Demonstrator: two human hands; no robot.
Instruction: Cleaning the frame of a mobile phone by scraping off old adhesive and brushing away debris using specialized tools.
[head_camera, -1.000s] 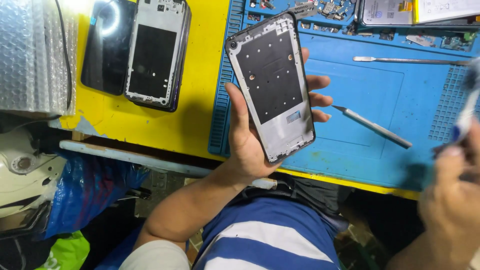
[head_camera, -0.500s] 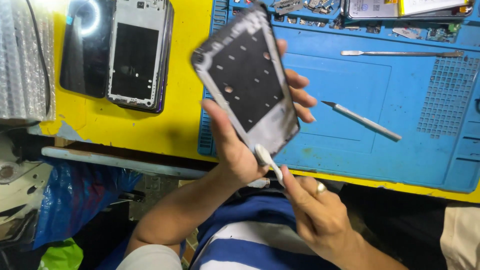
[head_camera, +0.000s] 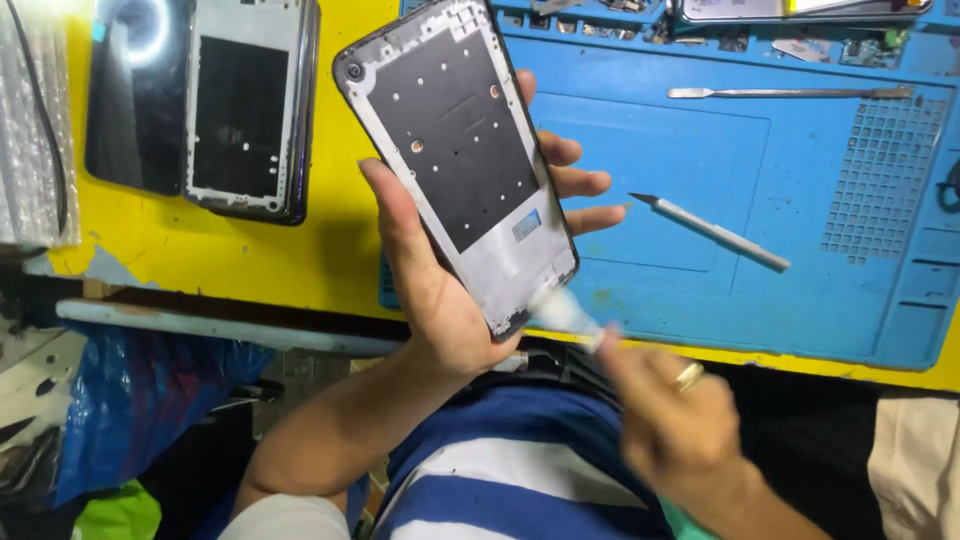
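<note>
Blue work mat (head_camera: 700, 250) at three o'clock, metal spudger (head_camera: 790, 93) at one o'clock, pointed grey pry tool (head_camera: 712, 233) beneath it, two opened phone frames (head_camera: 200, 105) at ten o'clock on yellow table (head_camera: 250, 255), bubble wrap (head_camera: 30, 130) at nine o'clock

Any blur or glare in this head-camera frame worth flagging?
Head view: the right hand and the white tube it holds are motion-blurred; the phone frame in the left hand stays sharp; a bright ring-shaped glare sits on the dark phone at top left.
</note>
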